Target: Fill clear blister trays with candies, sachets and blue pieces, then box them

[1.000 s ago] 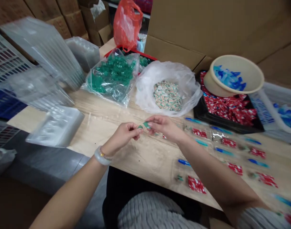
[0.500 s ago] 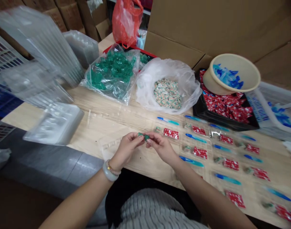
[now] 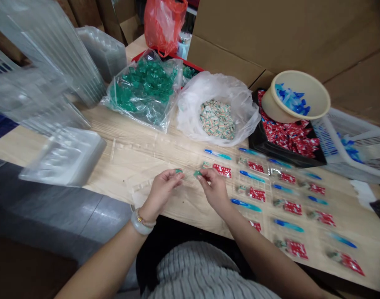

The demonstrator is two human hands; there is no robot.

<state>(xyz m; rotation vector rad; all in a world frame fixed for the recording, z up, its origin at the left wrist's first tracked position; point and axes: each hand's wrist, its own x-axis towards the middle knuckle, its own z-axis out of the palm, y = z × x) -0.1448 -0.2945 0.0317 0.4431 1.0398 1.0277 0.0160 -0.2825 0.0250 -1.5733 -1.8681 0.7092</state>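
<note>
My left hand [image 3: 166,187] is closed, thumb and fingers pinching a small green piece [image 3: 178,170]. Across a narrow gap, my right hand [image 3: 213,189] pinches another small green piece [image 3: 197,173]; both pieces are too small to name more exactly. Below the hands lies the wooden tabletop [image 3: 174,207]. A clear plastic tray [image 3: 140,192] lies flat by my left hand. To the right of my right hand, rows of clear trays hold blue pen-shaped items [image 3: 246,205], red patterned packets [image 3: 257,194] and small greenish pieces [image 3: 241,189].
Behind the hands sit a clear bag of green pieces [image 3: 146,85] and a white bag [image 3: 190,108] of small striped pieces. A cream bucket [image 3: 272,106] stands over a black tray [image 3: 255,143] of red packets. Stacked clear trays [image 3: 67,160] occupy the left, a white basket [image 3: 364,162] the right.
My hands have drawn apart; they were together around green material, and now each holds a separate green piece. The view has shifted slightly.
</note>
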